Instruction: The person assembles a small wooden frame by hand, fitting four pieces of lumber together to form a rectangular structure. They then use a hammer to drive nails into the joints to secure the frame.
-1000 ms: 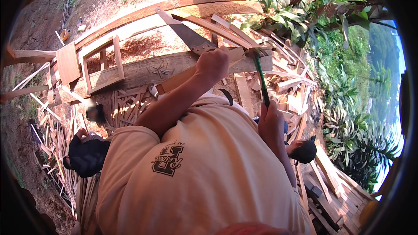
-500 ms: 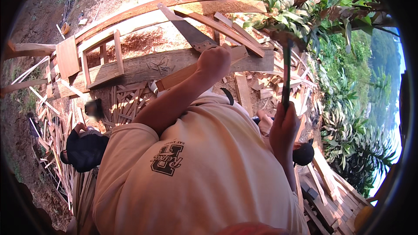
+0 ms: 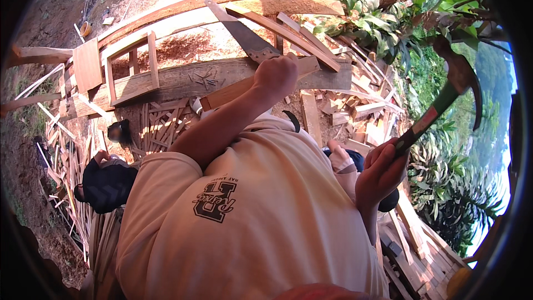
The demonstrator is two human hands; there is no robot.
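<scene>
My left hand (image 3: 276,76) is closed in a fist at the wooden piece (image 3: 233,93) lying across the bench plank (image 3: 183,80); what it holds, if anything, is hidden. Just beyond the fist is a handsaw (image 3: 241,32), its blade pointing away to the far left and its handle end partly behind my knuckles. My right hand (image 3: 382,173) grips a claw hammer (image 3: 436,105) by its dark lower handle. The hammer's green shaft tilts up to the right, with the metal head raised off to the right side. Several loose nails (image 3: 206,80) lie on the plank.
A small wooden frame (image 3: 152,61) and a flat board (image 3: 87,69) stand at the left of the bench. Sticks (image 3: 161,128) and offcuts (image 3: 366,108) litter the ground. A person in a dark top (image 3: 108,186) is at the left. Leafy plants (image 3: 438,172) border the right.
My right hand has tipped the hammer from upright to a rightward slant, and its head has swung right. My left fist stays in place by the saw handle; the view has shifted slightly.
</scene>
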